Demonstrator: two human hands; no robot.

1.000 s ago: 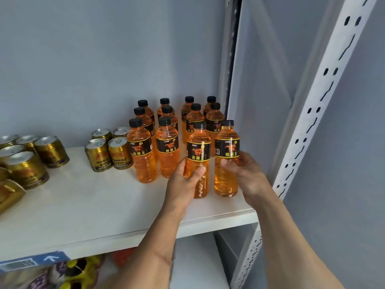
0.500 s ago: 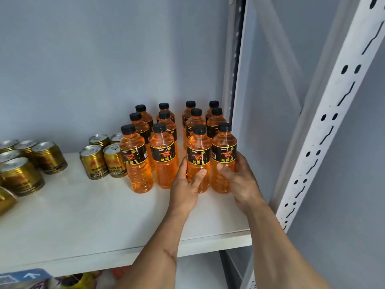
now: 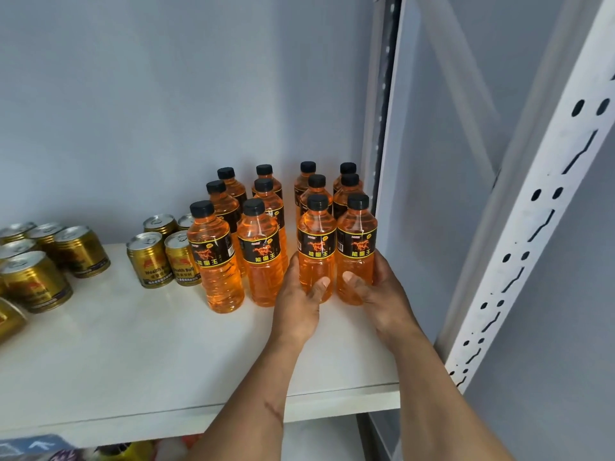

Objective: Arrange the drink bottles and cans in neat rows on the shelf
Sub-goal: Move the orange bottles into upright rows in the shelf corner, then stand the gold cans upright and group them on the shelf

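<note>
We judge front-row seating in progress: left hand [image 3: 299, 304] grips one orange bottle [image 3: 316, 247], right hand [image 3: 382, 291] grips its neighbour [image 3: 356, 251], both standing on the shelf [image 3: 133, 361] far right; next, release without tipping.

a white slotted upright post [image 3: 519, 247] rises at the right before a pale grey wall [image 3: 149, 94], while a blue label with a white arrow [image 3: 31, 446] and colourful packages [image 3: 133, 451] show lower left.

Soft even light, faint shadows, perhaps slight wide-angle edge bending.
</note>
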